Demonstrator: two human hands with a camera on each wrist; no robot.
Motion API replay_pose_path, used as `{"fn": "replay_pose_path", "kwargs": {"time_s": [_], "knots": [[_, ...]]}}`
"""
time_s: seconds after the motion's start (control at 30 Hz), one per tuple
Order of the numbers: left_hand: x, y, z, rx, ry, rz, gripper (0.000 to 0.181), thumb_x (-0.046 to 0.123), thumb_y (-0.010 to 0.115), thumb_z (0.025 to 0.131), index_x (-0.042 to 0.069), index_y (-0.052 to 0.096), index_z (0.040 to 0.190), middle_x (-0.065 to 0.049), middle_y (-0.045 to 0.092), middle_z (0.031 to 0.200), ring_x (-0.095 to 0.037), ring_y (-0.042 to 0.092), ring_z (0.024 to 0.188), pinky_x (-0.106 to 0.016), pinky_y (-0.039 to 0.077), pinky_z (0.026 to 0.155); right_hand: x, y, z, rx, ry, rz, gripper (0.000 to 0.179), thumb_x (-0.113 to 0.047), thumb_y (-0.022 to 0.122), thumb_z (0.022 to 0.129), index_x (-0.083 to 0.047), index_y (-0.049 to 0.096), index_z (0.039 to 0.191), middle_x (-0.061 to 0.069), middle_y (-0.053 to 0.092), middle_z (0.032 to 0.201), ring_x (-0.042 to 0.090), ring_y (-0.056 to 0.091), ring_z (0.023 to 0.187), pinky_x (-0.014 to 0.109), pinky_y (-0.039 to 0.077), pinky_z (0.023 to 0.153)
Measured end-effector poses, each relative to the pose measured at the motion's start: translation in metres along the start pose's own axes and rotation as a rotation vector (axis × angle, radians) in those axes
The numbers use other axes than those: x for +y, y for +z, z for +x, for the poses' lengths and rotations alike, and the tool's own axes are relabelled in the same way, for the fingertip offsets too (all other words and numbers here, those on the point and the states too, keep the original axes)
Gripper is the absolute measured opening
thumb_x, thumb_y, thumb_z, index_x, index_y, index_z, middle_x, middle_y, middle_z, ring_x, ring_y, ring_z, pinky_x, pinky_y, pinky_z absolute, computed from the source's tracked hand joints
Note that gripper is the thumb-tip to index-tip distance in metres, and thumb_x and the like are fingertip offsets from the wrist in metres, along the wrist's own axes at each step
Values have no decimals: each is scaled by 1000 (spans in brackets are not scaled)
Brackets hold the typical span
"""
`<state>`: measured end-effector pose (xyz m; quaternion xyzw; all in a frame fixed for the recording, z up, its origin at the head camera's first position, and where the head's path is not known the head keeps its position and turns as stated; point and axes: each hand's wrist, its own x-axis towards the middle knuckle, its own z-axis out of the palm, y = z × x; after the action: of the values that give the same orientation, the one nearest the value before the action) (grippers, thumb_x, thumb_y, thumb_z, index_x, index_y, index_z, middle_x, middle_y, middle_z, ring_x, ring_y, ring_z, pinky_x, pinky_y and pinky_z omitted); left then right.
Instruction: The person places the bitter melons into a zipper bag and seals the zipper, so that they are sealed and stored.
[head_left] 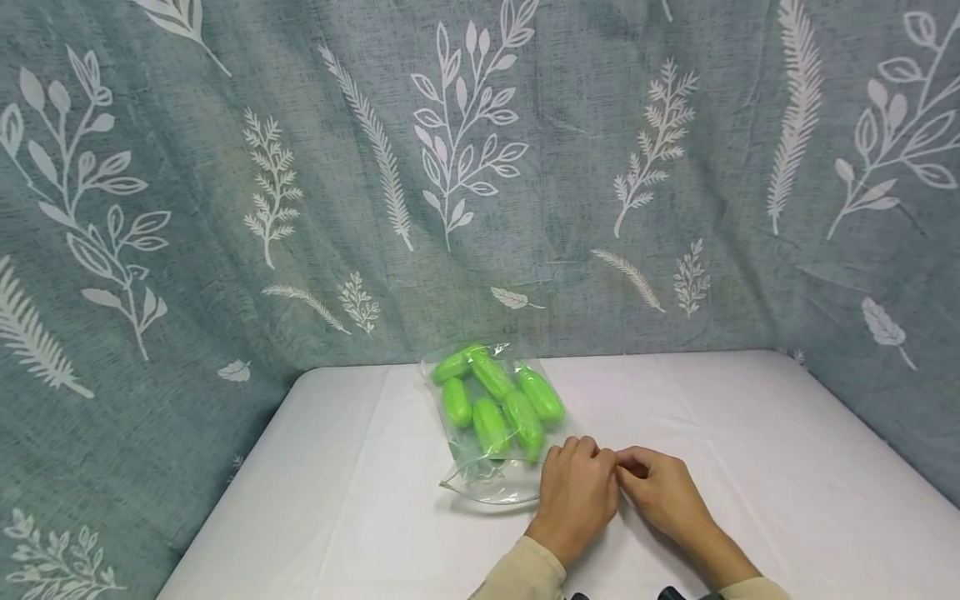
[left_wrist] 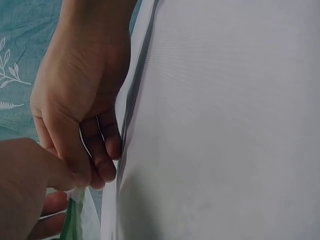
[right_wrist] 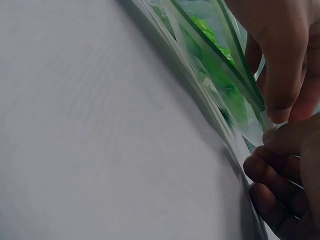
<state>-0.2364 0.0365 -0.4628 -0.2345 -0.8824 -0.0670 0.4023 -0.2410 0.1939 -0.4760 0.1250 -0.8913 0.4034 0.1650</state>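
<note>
A clear zip bag (head_left: 501,485) lies on the table, its mouth toward me and gaping. Inside are several bright green cucumbers (head_left: 491,427), smooth and glossy. At the right end of the bag's mouth, my left hand (head_left: 576,496) pinches the corner. Touching it from the right, my right hand (head_left: 663,490) pinches the same corner between thumb and fingers. In the right wrist view, the two green zip strips (right_wrist: 215,52) stand apart and meet at the fingertips. A small whitish piece (left_wrist: 75,193) shows there, partly hidden by the thumbs.
A white cloth covers the table (head_left: 360,500). Behind it and at both sides hangs a grey-green curtain (head_left: 337,208) with white leaf patterns. The table's near edge (left_wrist: 131,107) runs beside the hands in the left wrist view.
</note>
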Motion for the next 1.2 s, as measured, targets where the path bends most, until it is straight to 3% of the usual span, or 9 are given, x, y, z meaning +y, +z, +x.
{"fn": "replay_pose_path", "kwargs": {"time_s": [0.23, 0.53, 1.0, 1.2], "knots": [[1, 3, 0, -18, -35, 19, 8, 30, 79, 78, 24, 73, 80, 8, 59, 74, -11, 56, 65, -26, 40, 54, 1, 2, 0, 21, -29, -3, 8, -11, 76, 88, -13, 78, 96, -5, 75, 88, 8, 67, 82, 26, 56, 73], [-2, 6, 0, -49, -84, -4, 13, 34, 79, 79, 25, 70, 79, 8, 59, 73, -12, 59, 67, -27, 43, 54, 3, 6, 0, 30, 4, -40, 10, -9, 77, 88, -15, 79, 96, -6, 75, 92, 11, 69, 87, 27, 56, 75], [-5, 8, 1, -83, -70, 9, 10, 35, 78, 82, 25, 78, 81, 8, 61, 74, -12, 59, 67, -27, 45, 53, 2, 4, 1, 65, -58, -53, 7, -14, 79, 86, -19, 79, 91, -10, 74, 88, 10, 68, 85, 29, 56, 73], [-6, 5, 1, -90, -39, 27, 10, 32, 77, 83, 23, 77, 80, 8, 60, 74, -12, 58, 66, -27, 44, 52, 2, 3, 1, 79, -44, -63, 7, -13, 80, 85, -17, 80, 90, -10, 74, 86, 10, 67, 82, 29, 54, 71]]}}
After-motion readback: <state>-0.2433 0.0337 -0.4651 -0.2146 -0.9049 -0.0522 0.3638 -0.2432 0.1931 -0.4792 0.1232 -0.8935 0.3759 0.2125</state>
